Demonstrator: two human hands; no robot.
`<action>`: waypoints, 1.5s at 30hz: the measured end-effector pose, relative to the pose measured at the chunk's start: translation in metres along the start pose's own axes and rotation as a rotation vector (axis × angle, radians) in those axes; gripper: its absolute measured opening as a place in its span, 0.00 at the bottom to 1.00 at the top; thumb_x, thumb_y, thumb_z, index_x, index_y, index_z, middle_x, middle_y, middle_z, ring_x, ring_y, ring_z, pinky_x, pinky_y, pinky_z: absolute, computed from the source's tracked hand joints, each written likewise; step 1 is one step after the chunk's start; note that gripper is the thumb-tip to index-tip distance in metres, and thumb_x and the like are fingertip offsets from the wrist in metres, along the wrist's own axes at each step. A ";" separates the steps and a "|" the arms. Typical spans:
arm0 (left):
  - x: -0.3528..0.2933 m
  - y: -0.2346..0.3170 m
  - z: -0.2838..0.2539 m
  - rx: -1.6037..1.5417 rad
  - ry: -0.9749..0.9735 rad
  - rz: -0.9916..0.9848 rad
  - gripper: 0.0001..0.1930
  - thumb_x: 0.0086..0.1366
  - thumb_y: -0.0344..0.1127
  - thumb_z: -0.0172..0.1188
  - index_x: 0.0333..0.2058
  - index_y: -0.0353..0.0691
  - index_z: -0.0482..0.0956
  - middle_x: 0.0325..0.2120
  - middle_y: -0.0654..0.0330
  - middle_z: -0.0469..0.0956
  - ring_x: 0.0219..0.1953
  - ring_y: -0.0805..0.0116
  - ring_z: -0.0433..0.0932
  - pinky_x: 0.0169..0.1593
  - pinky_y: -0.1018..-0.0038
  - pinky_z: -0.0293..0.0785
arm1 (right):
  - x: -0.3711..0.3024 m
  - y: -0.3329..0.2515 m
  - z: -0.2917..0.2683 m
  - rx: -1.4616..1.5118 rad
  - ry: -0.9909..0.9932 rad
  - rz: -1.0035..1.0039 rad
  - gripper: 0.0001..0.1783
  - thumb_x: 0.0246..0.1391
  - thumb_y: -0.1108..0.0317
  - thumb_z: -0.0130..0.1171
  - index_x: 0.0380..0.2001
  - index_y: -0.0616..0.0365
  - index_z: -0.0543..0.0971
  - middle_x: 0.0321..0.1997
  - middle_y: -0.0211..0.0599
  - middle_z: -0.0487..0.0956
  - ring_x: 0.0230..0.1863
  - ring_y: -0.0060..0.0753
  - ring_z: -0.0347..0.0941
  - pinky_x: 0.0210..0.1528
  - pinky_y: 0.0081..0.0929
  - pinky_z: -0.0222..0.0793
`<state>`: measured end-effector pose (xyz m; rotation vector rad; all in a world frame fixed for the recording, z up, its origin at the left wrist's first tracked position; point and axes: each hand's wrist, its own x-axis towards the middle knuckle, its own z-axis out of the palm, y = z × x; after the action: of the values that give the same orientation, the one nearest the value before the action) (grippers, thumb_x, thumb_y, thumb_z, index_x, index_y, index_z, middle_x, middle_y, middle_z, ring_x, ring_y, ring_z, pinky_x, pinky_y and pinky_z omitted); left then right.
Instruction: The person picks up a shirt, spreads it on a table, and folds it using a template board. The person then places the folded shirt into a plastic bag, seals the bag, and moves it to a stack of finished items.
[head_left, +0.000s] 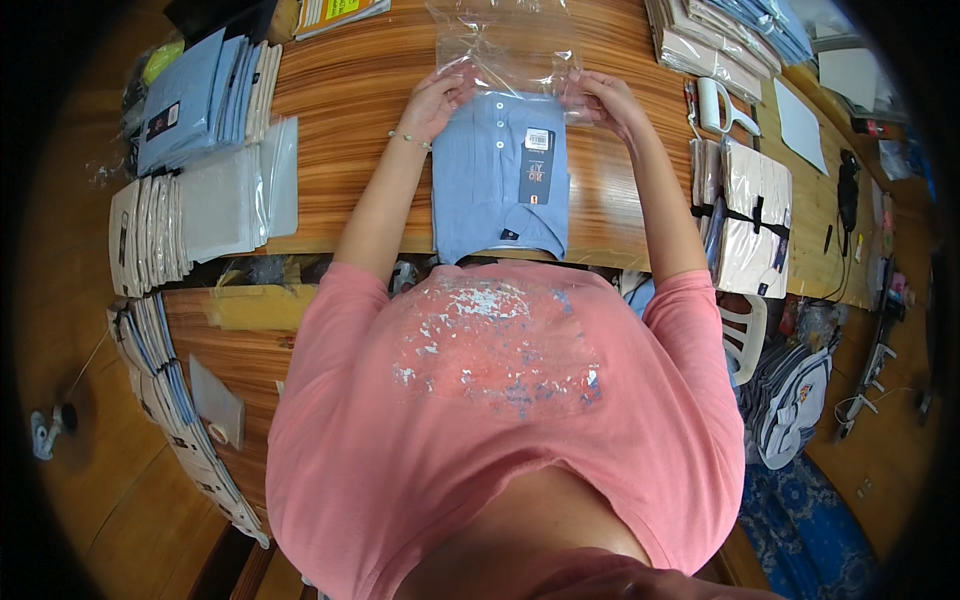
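Two hands [440, 98] [606, 98], fingers [463, 74] tight on one clear bag [515, 62] by one blue shirt [470, 185], three buttons [500, 124] visible.

We record, on and about the striped wooden desk [335, 110]: item, blue packaged garments [182, 105], upper left; item, a beige bundle [755, 180] with a black band, right; item, a white roller-like tool [711, 105], beyond that bundle. Further right, a white sheet [800, 125]. Lower right, we note a white chair [755, 320] and a blue patterned cloth [800, 515]
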<state>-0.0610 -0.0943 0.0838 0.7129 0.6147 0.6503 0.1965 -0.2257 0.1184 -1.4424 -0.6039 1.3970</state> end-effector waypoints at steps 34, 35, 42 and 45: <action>0.005 0.015 -0.062 0.812 0.031 -0.141 0.15 0.57 0.34 0.63 0.42 0.39 0.75 0.32 0.67 0.77 0.25 0.82 0.67 0.28 0.86 0.64 | 0.066 0.038 -0.025 -0.225 -0.161 0.330 0.09 0.48 0.61 0.65 0.31 0.52 0.78 0.12 0.13 0.59 0.11 0.09 0.47 0.12 0.14 0.39; 0.005 0.020 -0.062 0.794 0.005 -0.148 0.15 0.57 0.35 0.63 0.42 0.39 0.74 0.31 0.67 0.77 0.24 0.83 0.66 0.28 0.86 0.63 | 0.070 0.035 -0.025 -0.244 -0.158 0.319 0.09 0.48 0.62 0.65 0.31 0.52 0.78 0.11 0.13 0.58 0.11 0.10 0.46 0.12 0.14 0.38; 0.009 0.033 -0.064 0.753 0.054 -0.314 0.11 0.57 0.34 0.63 0.39 0.41 0.77 0.27 0.70 0.75 0.23 0.85 0.65 0.28 0.89 0.63 | 0.068 0.027 -0.028 -0.317 -0.311 0.352 0.08 0.49 0.64 0.64 0.31 0.52 0.78 0.11 0.14 0.58 0.11 0.10 0.47 0.13 0.15 0.40; 0.029 0.001 -0.086 0.811 0.054 0.073 0.11 0.57 0.35 0.62 0.38 0.41 0.77 0.27 0.70 0.75 0.24 0.85 0.67 0.27 0.89 0.63 | 0.074 0.028 -0.022 -0.431 -0.248 0.296 0.09 0.48 0.63 0.65 0.31 0.52 0.78 0.11 0.14 0.60 0.12 0.10 0.48 0.13 0.15 0.40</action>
<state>-0.1024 -0.0394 0.0249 1.4797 0.9163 0.4742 0.2243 -0.1782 0.0571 -1.7635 -0.9202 1.7713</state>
